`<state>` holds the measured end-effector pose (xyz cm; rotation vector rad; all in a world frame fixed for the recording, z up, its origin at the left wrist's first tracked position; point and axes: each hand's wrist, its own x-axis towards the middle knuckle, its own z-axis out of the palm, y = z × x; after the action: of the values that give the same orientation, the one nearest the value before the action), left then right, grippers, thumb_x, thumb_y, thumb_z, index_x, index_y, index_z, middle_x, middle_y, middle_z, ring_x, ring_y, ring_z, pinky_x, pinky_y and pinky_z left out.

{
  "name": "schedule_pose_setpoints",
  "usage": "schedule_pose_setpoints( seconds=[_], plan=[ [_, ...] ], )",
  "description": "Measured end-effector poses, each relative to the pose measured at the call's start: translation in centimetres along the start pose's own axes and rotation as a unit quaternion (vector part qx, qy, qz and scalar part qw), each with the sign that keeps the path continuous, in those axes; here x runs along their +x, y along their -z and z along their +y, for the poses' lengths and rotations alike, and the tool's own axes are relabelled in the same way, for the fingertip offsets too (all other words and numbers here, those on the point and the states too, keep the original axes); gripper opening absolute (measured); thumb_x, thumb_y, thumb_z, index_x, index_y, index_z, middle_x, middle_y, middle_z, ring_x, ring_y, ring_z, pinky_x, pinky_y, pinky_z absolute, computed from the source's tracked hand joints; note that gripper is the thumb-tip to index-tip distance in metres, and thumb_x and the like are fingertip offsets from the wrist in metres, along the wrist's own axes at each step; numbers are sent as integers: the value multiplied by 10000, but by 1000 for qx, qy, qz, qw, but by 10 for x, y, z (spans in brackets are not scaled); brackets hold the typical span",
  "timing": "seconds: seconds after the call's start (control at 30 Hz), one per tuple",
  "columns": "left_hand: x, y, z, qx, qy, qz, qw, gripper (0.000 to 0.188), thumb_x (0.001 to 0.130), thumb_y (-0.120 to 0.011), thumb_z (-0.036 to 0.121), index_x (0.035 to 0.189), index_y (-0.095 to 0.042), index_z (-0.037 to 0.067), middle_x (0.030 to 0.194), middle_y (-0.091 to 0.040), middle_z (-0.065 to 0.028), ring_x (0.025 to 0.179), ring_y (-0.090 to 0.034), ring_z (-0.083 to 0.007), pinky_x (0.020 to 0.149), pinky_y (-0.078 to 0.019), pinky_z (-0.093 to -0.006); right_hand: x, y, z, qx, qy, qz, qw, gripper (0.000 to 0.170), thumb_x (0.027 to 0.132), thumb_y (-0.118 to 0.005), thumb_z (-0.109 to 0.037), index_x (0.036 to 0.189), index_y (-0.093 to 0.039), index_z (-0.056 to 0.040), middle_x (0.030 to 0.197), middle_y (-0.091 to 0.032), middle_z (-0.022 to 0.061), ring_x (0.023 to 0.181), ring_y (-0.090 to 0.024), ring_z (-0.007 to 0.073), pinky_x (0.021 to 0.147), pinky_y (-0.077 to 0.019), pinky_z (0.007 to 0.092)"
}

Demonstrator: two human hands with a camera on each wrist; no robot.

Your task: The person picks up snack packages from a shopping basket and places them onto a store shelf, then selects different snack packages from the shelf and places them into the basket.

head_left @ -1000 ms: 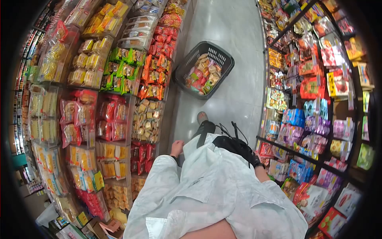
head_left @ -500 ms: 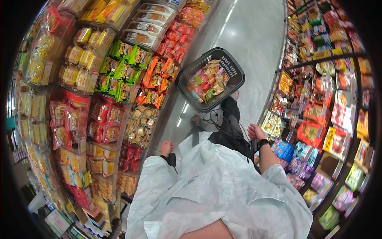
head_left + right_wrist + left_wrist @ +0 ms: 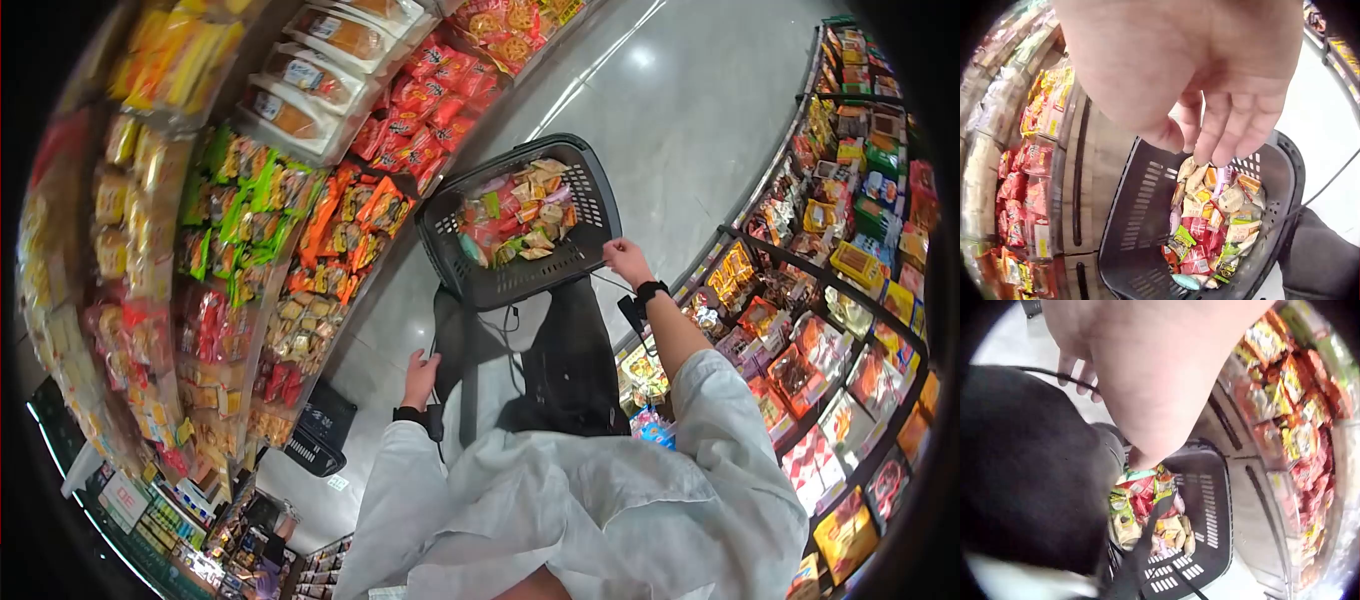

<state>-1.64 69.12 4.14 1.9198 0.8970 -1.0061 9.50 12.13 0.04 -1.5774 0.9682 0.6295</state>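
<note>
A dark grey plastic shopping basket (image 3: 495, 293) stands on the floor in front of my legs, beside the left-hand shelves. Small wrapped snacks (image 3: 525, 212) in red, tan, green and purple packets cover its bottom. My right hand (image 3: 628, 262) is by the basket's right rim in the head view. Its fingers (image 3: 1235, 125) are loosely bent, with nothing between them, over the basket in the right wrist view. Close to my left thigh hangs my left hand (image 3: 421, 378), relaxed and holding nothing; the left wrist view shows its loose fingers (image 3: 1085, 378).
Bins of packaged snacks line the left, including red packets (image 3: 415, 110) and orange ones (image 3: 350, 235). More packaged goods fill the right shelf (image 3: 790, 350). A second dark basket (image 3: 322, 430) sits behind at the left. Thin cables hang around my legs.
My right hand has come forward from my side to the basket's rim. The basket now lies closer to my legs, and the view has turned. The left hand stays low and loose.
</note>
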Motion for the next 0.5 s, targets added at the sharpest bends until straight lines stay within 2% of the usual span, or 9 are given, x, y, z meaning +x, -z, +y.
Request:
schedule_pose_setpoints(
  seconds=[0.03, 0.13, 0.17, 0.23, 0.27, 0.37, 0.4, 0.43, 0.5],
  plan=[
    [14, -18, 8, 25, -26, -1, 999, 726, 957, -730, 439, 1540, -518, 62, 1388, -646, -267, 1306, -611, -419, 1092, -491, -529, 28, 0, -1, -18, 21, -9, 1000, 201, 1003, -673, -233, 1105, -671, -59, 939, -712, 33, 765, -650, 106, 680, -528, 267],
    [63, -63, 26, 53, -54, -96, 993, 965, 891, -774, 534, 1661, -363, 123, 1595, -457, -319, 1474, -445, -502, 1207, -380, -556, 98, -12, -5, -52, 23, 3, 998, 163, 998, -662, -192, 1081, -667, -51, 920, -705, 35, 746, -636, 106, 663, -516, 274],
    [72, -76, 40, 151, -5, -86, 985, 1023, 868, -783, 562, 1679, -319, 146, 1626, -401, -315, 1481, -422, -520, 1207, -382, -556, 116, -20, -11, -101, 20, 24, 994, 161, 985, -659, -184, 1059, -676, -42, 916, -715, 41, 753, -650, 119, 690, -531, 280],
    [71, -95, 85, 344, 89, -70, 932, 1141, 823, -800, 618, 1714, -231, 190, 1688, -290, -308, 1495, -377, -556, 1207, -386, -555, 160, -40, 9, -137, 45, 69, 987, 156, 969, -663, -179, 1027, -692, -37, 927, -730, 50, 779, -669, 123, 735, -546, 286],
    [75, -100, 92, 361, 116, -57, 923, 1173, 772, -824, 631, 1708, -220, 263, 1699, -234, -274, 1462, -391, -572, 1186, -412, -550, 171, -50, 4, -170, 32, 57, 983, 184, 964, -672, -209, 1014, -704, -35, 931, -744, 48, 807, -678, 117, 779, -553, 291],
    [94, -104, 97, 400, 55, 19, 915, 1021, 756, -836, 567, 1625, -388, 272, 1575, -410, -244, 1366, -501, -516, 1133, -454, -547, 219, -85, 11, -271, 62, 68, 958, 267, 942, -685, -280, 1048, -709, -36, 960, -779, 126, 923, -756, 297, 875, -576, 405],
    [101, -109, 93, 398, 10, 78, 914, 855, 730, -849, 499, 1487, -539, 252, 1462, -506, -206, 1280, -562, -463, 1065, -493, -548, 238, -91, 13, -301, 70, 55, 950, 270, 926, -680, -267, 1076, -716, -45, 1038, -773, 190, 1016, -743, 393, 920, -573, 448],
    [104, -113, 90, 408, 0, 92, 908, 818, 732, -850, 483, 1461, -562, 251, 1449, -519, -198, 1278, -566, -454, 1057, -498, -545, 260, -99, 24, -316, 92, 68, 942, 291, 938, -631, -299, 1099, -746, -85, 1075, -765, 231, 1054, -727, 423, 937, -571, 505],
    [109, -115, 93, 427, -21, 127, 895, 744, 736, -852, 451, 1409, -608, 250, 1424, -544, -182, 1275, -574, -436, 1040, -508, -540, 286, -108, 10, -381, 119, 71, 914, 265, 931, -643, -277, 1101, -731, -95, 1061, -763, 234, 1052, -729, 419, 927, -576, 509]
  ],
)
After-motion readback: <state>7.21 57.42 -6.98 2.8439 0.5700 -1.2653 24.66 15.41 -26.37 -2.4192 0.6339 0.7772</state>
